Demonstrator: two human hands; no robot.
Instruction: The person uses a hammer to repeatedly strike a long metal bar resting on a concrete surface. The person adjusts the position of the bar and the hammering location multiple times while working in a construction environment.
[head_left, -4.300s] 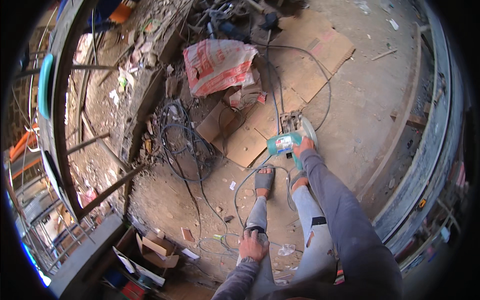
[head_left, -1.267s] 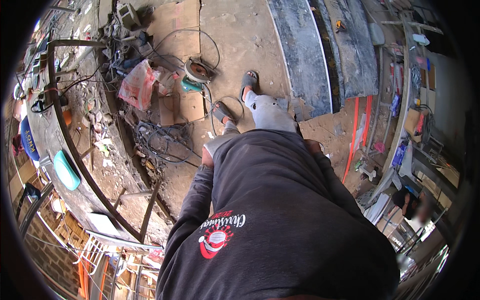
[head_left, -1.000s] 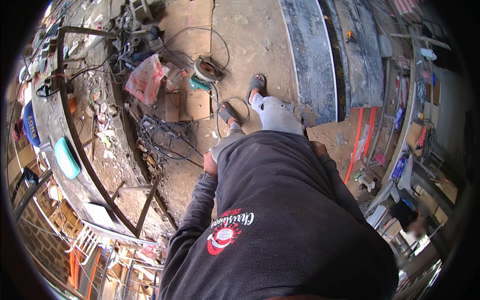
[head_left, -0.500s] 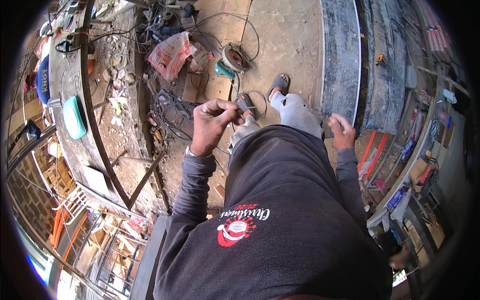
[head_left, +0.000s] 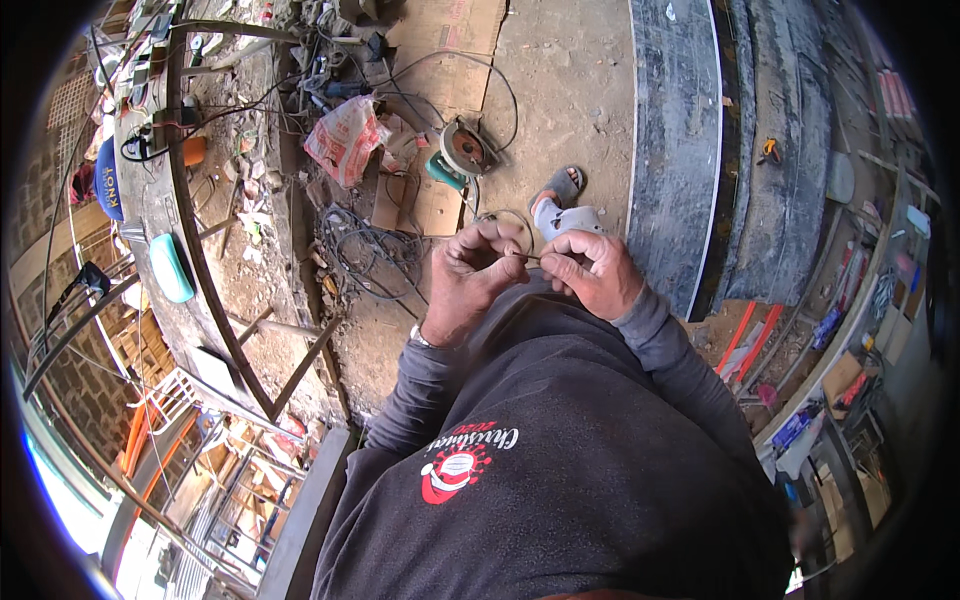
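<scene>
In front of my waist, both hands meet at a short, thin piece that looks like a nail or a bit of wire. My left hand pinches one end between thumb and fingertips. The fingertips of my right hand are closed on the other end. The piece lies roughly level between them, partly hidden by the fingers. Beyond my hands, on the ground, is a circular saw with a teal body and a round blade.
Flattened cardboard, a torn red-and-white sack and tangled black cable lie on the dirt floor. Long grey boards run along the right, an orange-and-black tool on one. A wooden bench at left carries a teal oval object.
My right hand has come up and left from my right side to take hold of the thin piece. My left hand has moved slightly right and down.
</scene>
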